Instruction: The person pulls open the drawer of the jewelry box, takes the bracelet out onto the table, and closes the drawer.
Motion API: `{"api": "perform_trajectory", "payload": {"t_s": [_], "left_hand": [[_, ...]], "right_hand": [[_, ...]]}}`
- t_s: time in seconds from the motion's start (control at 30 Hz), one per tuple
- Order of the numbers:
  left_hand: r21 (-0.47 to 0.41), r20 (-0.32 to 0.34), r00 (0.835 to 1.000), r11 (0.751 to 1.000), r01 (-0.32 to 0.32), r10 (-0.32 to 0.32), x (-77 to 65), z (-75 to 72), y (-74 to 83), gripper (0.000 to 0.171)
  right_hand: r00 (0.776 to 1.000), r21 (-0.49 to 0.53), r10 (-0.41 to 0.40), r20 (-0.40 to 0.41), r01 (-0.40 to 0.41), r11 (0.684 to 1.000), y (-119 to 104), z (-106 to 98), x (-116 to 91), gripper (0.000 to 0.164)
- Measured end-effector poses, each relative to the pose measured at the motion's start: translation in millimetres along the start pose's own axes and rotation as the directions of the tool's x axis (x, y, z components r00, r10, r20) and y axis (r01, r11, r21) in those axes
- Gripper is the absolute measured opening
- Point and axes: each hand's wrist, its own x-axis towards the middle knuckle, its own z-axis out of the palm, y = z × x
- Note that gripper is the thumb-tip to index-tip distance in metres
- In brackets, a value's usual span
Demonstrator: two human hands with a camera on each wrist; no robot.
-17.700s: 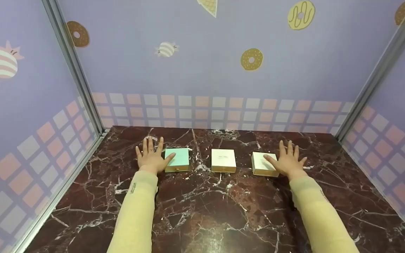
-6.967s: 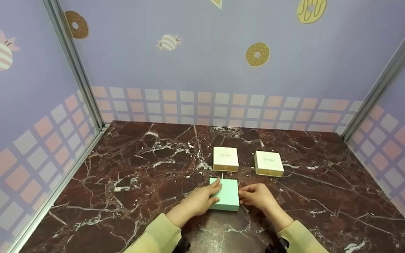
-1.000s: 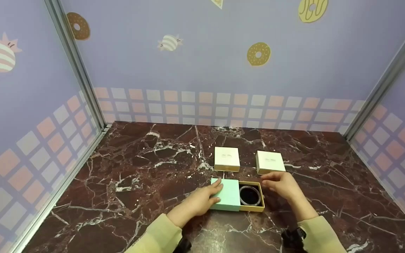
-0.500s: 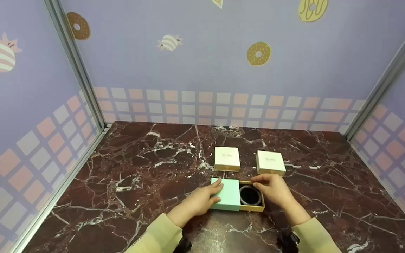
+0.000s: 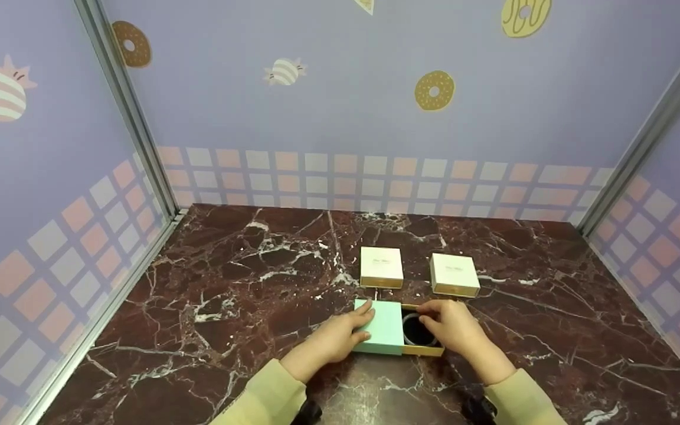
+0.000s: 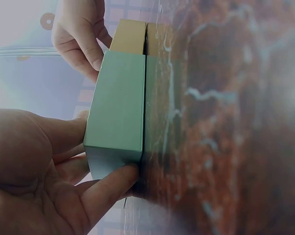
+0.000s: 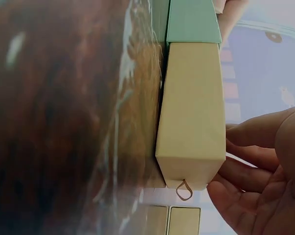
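A mint-green box sleeve (image 5: 379,326) lies on the marble-patterned table, with its yellow drawer (image 5: 424,350) pulled out to the right. In the drawer a pale ring-shaped bangle (image 5: 408,337) lies around a black pad (image 5: 418,330). My left hand (image 5: 333,337) grips the sleeve at its left end; in the left wrist view its fingers and thumb are on the end and edges. My right hand (image 5: 455,324) reaches over the drawer's far right corner, thumb and index finger at the bangle's far rim. Whether they pinch it is hidden. A small loop tab (image 7: 185,191) hangs from the drawer's end.
Two closed cream boxes with gold fronts stand behind the work: the middle box (image 5: 381,265) and the right box (image 5: 454,274), close to my right hand. Patterned walls (image 5: 340,118) enclose the table (image 5: 245,354) at the back and both sides.
The mint box came from the far left to the front middle, and its drawer slid out to the right. In the last second my right hand moved left and down to the bangle.
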Motion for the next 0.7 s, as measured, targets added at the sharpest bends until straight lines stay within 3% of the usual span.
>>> {"api": "perform_trajectory", "payload": {"t_s": [0.4, 0.7], "left_hand": [[0.004, 0.008, 1.000, 1.000, 0.012, -0.012, -0.4, 0.3, 0.4, 0.056], [0.011, 0.007, 1.000, 1.000, 0.005, -0.005, -0.6, 0.3, 0.6, 0.056]], "right_hand": [[1.000, 0.033, -0.026, 0.012, 0.026, 0.999, 6.2, -1.5, 2.8, 0.015], [0.999, 0.102, -0.001, -0.042, 0.005, 0.995, 7.8, -1.6, 5.0, 0.015]]}}
